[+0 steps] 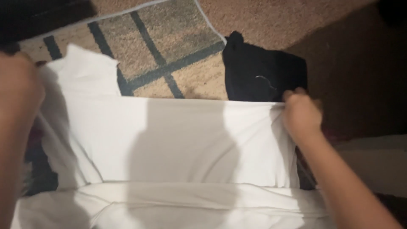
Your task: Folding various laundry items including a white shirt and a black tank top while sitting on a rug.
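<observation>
Overhead, both hands apart, right hand pinching white garment

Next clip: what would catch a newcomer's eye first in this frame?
A wide white garment fills the middle, stretched flat between the left hand at its left edge and the right hand gripping its upper right corner. Behind it, a folded black garment lies on the tan carpet at upper right. A plaid rug in tan with dark stripes sits at upper centre.
</observation>
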